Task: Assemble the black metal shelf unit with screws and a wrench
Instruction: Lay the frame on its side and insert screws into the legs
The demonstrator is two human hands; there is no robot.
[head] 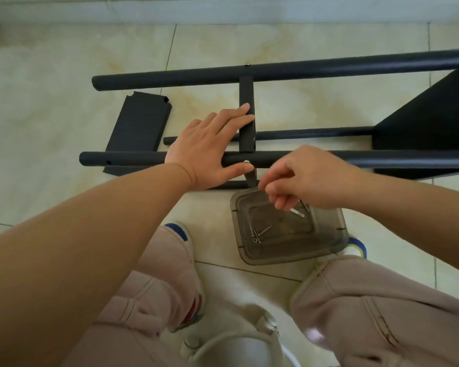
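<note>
My left hand [210, 149] spread wide, pressing the shelf frame [276, 157], my right hand [302, 178] pinching the wrench [251, 177], screw tray [286, 234] at six o'clock

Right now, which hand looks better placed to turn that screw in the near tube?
Probably the right hand: it already pinches the wrench just below the screw. The left hand lies flat across the near tube and upright panel, steadying them, so it seems busy.
</note>
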